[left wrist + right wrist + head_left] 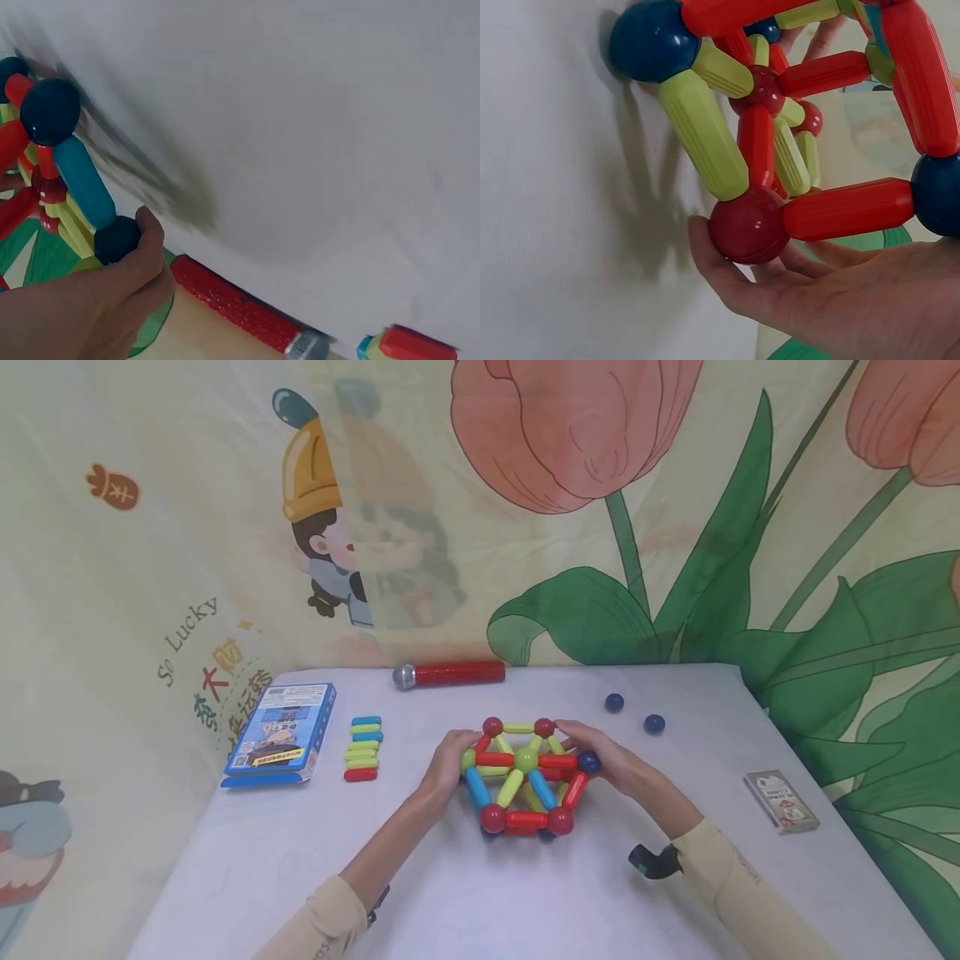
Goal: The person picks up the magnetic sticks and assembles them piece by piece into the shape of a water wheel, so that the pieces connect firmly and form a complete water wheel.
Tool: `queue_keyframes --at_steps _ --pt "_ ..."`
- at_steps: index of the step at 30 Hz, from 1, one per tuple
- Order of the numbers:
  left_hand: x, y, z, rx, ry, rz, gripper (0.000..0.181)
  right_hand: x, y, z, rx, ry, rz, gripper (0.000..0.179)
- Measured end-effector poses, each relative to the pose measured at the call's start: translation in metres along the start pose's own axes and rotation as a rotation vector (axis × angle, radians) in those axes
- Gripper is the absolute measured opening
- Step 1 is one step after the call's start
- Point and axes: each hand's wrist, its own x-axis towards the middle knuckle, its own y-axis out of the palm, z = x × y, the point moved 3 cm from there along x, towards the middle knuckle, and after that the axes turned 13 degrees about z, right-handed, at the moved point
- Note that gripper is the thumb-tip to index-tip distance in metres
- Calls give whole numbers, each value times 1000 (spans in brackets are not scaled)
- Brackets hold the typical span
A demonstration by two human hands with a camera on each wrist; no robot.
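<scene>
A frame built of magnetic rods and balls (527, 760) sits between my two hands, low over the middle of the table. Its rods are red, yellow-green and blue; its balls are dark red, dark blue and green. My left hand (446, 768) grips its left side, and the left wrist view has that thumb against a dark blue ball (118, 240). On the right side my right hand (613, 765) holds the frame. Its fingers curl around a dark red ball (750, 225) at a corner in the right wrist view. Some fingertips are hidden behind the frame.
Loose rods (363, 749) lie in a column at left, beside a blue box (281, 731). A red glittery tube with a silver end (459, 674) lies at the back edge. Two dark blue balls (654, 723) rest at back right; a small card box (782, 802) lies at far right.
</scene>
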Motion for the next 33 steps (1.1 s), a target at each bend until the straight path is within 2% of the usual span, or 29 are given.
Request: queue_keyframes --at_steps 5,12,21,28,33 --pt "3 3 -2 51 67 -13 61 -5 -2 5 -57 -53 -11 77" --pt "3 5 -2 68 219 -14 58 -10 -3 11 -157 -133 -56 77" --pt "1 6 0 100 383 -7 59 -15 -1 11 -232 -299 -118 79" --pt "-1 6 5 131 469 -11 59 -21 1 6 -331 -398 -177 77" --pt "-4 8 8 142 526 -3 60 -25 5 5 -363 -462 -192 77"
